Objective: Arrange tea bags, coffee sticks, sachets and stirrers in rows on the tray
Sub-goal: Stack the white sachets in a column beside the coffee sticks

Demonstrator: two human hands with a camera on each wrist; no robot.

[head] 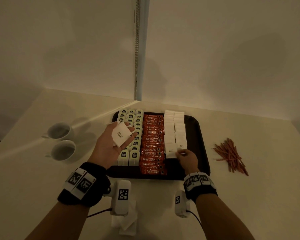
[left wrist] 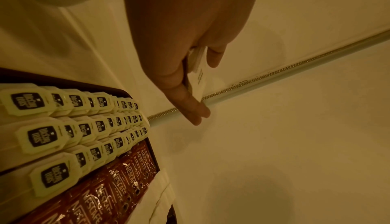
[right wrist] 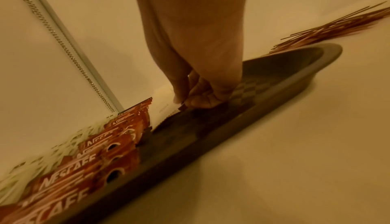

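Note:
A dark tray holds rows of tea bags on its left, red coffee sticks in the middle and two columns of white sugar sachets to their right. My left hand hovers palm up over the tea bags and holds a small stack of sugar sachets between thumb and fingers. My right hand pinches one sugar sachet at the near end of the right sachet column, low on the tray floor. Brown stirrers lie heaped on the table, right of the tray.
Two white cups stand on the table left of the tray. A few loose sachets lie near the table's front edge between my wrists. Walls meet in a corner just behind the tray. The tray's right strip is bare.

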